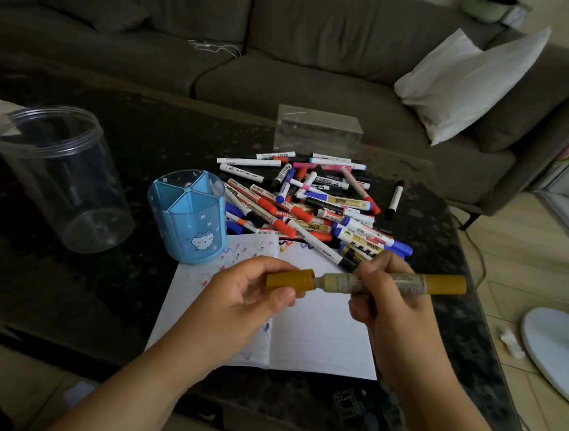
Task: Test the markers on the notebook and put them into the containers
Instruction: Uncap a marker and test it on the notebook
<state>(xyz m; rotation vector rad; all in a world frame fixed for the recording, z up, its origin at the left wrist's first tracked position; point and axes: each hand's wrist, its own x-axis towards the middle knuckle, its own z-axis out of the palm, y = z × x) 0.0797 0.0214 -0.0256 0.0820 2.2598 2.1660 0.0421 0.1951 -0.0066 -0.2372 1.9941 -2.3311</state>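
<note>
Gold marker (390, 282) held level above the open notebook (321, 328), long axis running from 9 o'clock to 3 o'clock. Right hand (385, 303) wrapped round the barrel near its middle; left hand (252, 288) pinching the gold cap (289, 278) at the 9 o'clock end. Cap touching the neck of the barrel; whether seated or just parting, not possible to tell, and tip not visible. Judged step: uncapping or recapping, along that same 9-to-3 line, hands pulling apart or pushing together.

Notebook flat on the dark table (125, 287), directly below both hands, left page already speckled with coloured test marks. Pile of untested markers (311, 204) at 12 o'clock from the hands, just beyond the notebook's far edge. Blue divided pen holder (189, 220) at 10 o'clock, touching the notebook's far left corner, nearer the left hand. Clear round jar (59, 175) further out at 10 o'clock; clear box (318, 130) behind the pile at 12 o'clock.
</note>
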